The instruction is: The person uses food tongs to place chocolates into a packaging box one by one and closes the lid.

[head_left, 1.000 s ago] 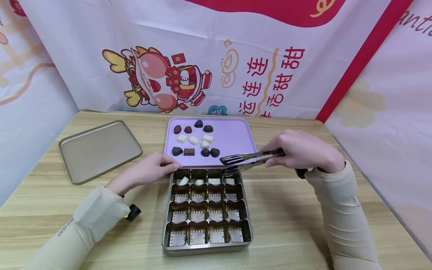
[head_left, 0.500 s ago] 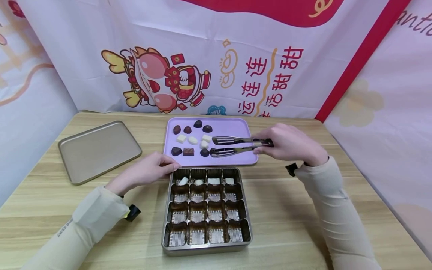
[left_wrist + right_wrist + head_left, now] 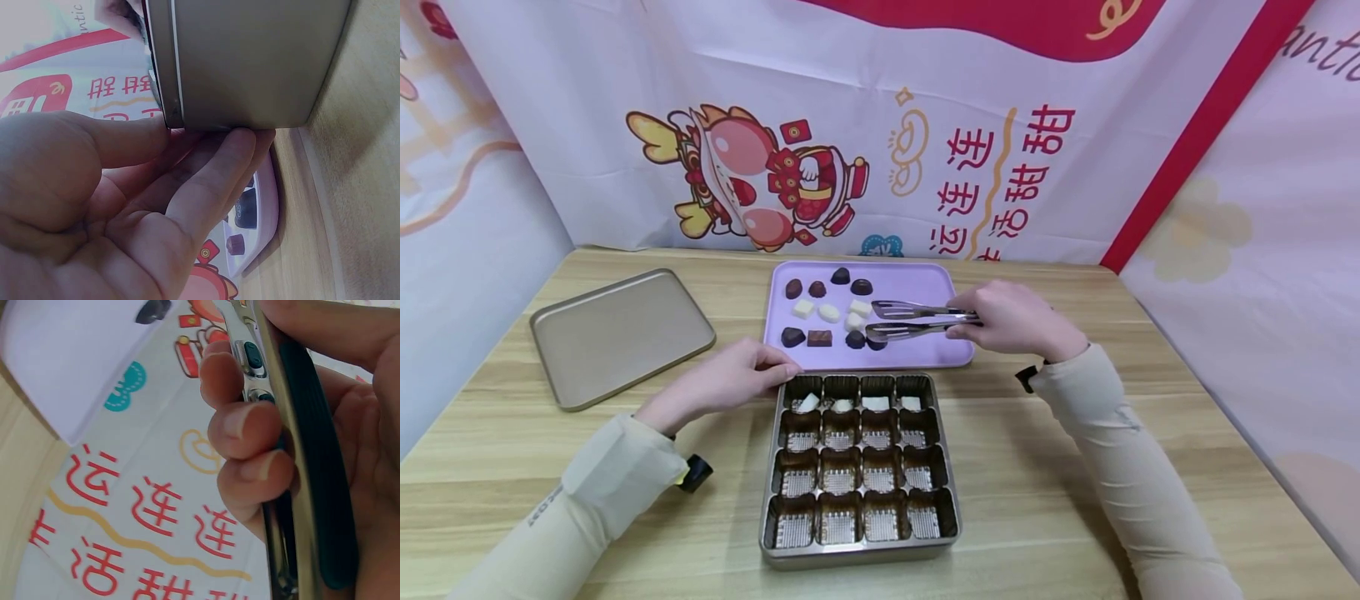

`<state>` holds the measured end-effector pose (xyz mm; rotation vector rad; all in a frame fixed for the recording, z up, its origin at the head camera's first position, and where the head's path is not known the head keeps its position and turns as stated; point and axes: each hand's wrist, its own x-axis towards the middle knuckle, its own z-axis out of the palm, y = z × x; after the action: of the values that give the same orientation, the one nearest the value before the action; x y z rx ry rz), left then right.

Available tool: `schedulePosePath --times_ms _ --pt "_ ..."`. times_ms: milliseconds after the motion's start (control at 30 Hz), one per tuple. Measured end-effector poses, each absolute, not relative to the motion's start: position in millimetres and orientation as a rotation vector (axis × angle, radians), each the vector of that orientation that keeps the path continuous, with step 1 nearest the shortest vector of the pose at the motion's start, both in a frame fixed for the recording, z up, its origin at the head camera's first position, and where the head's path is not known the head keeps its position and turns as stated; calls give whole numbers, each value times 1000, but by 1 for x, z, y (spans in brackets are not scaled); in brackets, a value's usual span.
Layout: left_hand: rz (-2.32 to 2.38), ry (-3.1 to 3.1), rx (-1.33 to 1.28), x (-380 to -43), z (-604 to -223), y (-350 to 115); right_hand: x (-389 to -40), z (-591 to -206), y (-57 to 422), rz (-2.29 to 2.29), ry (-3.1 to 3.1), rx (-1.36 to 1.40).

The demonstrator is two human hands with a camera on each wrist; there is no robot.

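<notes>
My right hand (image 3: 1011, 318) grips metal serving tongs (image 3: 917, 310) by their dark-padded handles (image 3: 315, 469). The tongs' slotted ends are apart, low over the lilac tray (image 3: 925, 354), with white chocolates (image 3: 855, 321) just to their left. The nearer end overlaps a dark chocolate (image 3: 877, 342) at the front. My left hand (image 3: 733, 375) holds the far left corner of a divided metal box (image 3: 861, 554). In the left wrist view, thumb and fingertips (image 3: 240, 140) touch that corner of the box. White pieces (image 3: 876, 403) lie in its far row of compartments; the nearer rows hold nothing.
More dark chocolates (image 3: 793, 337) lie spread over the left and middle of the lilac tray, around the white ones. A flat bronze tray (image 3: 625, 333) lies on the wooden table (image 3: 685, 542) at the left. A printed cloth (image 3: 1000, 50) hangs behind the table.
The tongs have moved from the box's far right compartment back and left over the lilac tray, then settled slightly lower by the chocolates. The left hand and box have stayed put.
</notes>
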<state>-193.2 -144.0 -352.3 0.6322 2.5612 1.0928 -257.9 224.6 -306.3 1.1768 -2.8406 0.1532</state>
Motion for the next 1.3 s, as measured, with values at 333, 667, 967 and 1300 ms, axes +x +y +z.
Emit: schedulePosePath --times_ms 333,667,967,1300 --pt "1080 2564 607 -194 -354 -144 -265 -320 218 107 -2870 1223" --pt "1075 2567 627 -194 -354 -144 -268 -326 217 105 -2921 1216" --pt "1074 2570 622 -195 -356 -144 -267 -327 217 125 -2871 1260" --pt "1087 2572 647 -193 -352 -144 -266 -324 218 127 -2899 1265"
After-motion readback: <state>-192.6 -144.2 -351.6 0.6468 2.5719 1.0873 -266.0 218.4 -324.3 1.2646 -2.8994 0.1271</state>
